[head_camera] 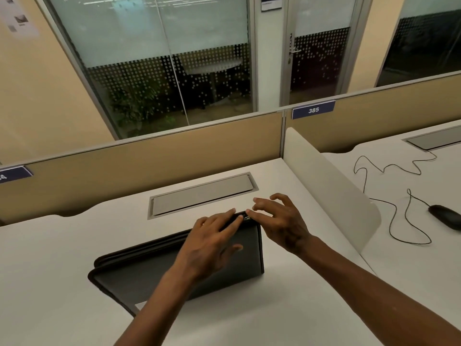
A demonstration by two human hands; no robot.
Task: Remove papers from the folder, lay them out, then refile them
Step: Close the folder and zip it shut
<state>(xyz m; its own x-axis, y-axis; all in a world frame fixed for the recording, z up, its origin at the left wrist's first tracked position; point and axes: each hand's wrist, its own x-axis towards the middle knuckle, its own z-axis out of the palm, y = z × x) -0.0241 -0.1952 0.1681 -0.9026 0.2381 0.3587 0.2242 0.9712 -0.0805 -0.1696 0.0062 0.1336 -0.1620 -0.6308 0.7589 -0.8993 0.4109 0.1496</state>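
Observation:
A dark grey zip folder (139,275) lies closed on the white desk (62,258), its long side slanting from lower left to upper right. My left hand (212,243) rests flat on the folder's cover with straight fingers reaching its far right corner. My right hand (277,221) is at that same corner, thumb and forefinger pinching the small zip pull (245,217), the other fingers spread. A sliver of white paper (139,305) shows at the folder's near left edge. No loose papers lie on the desk.
A grey cable hatch (202,193) is set into the desk just beyond the folder. A white divider panel (331,186) stands to the right. Past it, a black mouse (446,217) with a looping cable (399,221) lies on the neighbouring desk. A tan partition (149,156) backs the desk.

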